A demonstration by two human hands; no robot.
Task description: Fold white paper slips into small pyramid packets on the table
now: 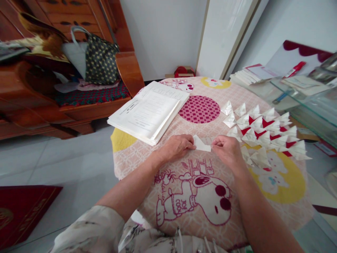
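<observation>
A small piece of folded white paper (202,144) is held between my two hands over the cloth-covered table. My left hand (179,146) grips its left end, with thumb and fingers closed together. At the paper's right corner my right hand (226,147) pinches with bent fingers. Just right of that hand stand several rows of folded paper boats (263,124), pale, with pointed peaks; red shows between some of them. A stack of printed sheets (143,112) lies on the table beyond my left hand.
A pink patterned tablecloth (189,207) covers the round table. A glass shelf (308,93) with papers and a red marker (295,69) stands at the right. To the left is a wooden bench (94,102) with bags; a red mat (26,211) lies on the floor.
</observation>
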